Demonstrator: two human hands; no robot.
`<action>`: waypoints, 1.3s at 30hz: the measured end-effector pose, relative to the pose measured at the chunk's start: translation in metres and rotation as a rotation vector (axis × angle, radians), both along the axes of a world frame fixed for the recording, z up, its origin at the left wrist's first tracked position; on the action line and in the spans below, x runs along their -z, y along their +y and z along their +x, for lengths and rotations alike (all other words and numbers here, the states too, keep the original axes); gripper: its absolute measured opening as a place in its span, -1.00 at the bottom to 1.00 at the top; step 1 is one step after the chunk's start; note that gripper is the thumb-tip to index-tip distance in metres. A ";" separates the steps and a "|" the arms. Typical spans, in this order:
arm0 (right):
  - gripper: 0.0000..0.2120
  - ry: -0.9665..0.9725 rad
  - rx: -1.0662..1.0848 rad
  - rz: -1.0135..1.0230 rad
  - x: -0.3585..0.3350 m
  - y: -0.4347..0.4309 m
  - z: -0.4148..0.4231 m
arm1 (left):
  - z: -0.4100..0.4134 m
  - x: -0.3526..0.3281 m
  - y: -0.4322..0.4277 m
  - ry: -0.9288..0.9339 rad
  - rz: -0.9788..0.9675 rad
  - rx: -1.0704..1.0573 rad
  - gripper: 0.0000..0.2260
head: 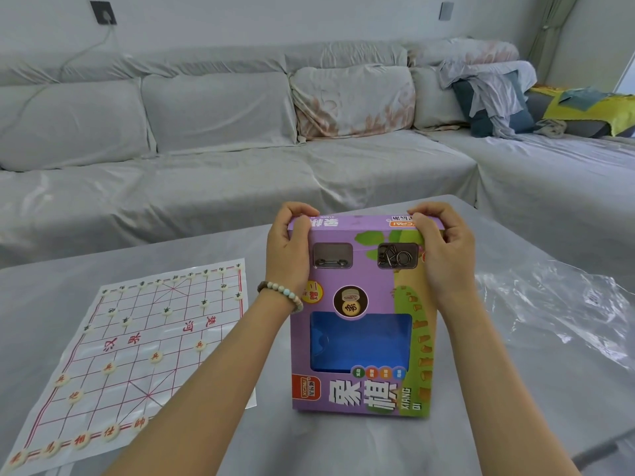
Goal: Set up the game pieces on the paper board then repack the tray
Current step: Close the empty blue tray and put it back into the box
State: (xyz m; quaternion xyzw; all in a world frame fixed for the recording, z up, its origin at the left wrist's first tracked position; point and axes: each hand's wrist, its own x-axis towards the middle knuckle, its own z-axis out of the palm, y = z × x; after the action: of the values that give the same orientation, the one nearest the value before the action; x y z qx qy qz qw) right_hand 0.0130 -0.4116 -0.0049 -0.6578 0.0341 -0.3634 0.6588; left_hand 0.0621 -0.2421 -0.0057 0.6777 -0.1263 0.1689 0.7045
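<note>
Tray (360, 341), blue, showed through the window of the purple box (374, 286), whose far flap both hands pinched with curled fingers: the left hand (292, 245), with a bead bracelet (281, 293) at the wrist, at the far left corner, the right hand (443, 249) at the far right. The box rested on the grey table (343, 448). Left of it lay the paper board (144, 338) with game pieces (109, 368) set on its lines; clear plastic wrap (556, 310) lay to the right.
</note>
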 end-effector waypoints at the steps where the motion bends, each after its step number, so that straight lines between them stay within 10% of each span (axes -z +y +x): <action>1: -0.83 0.005 -0.003 0.003 0.000 0.000 0.000 | 0.001 0.000 0.000 -0.002 0.009 -0.004 -0.79; 33: -0.81 0.130 -0.060 -0.130 0.014 -0.004 0.000 | -0.004 0.018 -0.001 -0.082 0.128 -0.085 -0.78; 39: -0.81 0.117 0.287 0.012 0.040 -0.023 0.006 | -0.001 0.050 0.007 0.181 0.308 0.167 -0.48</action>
State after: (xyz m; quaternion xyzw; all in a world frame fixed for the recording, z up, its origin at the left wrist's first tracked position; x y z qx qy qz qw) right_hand 0.0190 -0.4349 -0.0445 -0.6622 0.1682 -0.4147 0.6010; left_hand 0.0612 -0.2346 -0.0556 0.7770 -0.1426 0.0270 0.6126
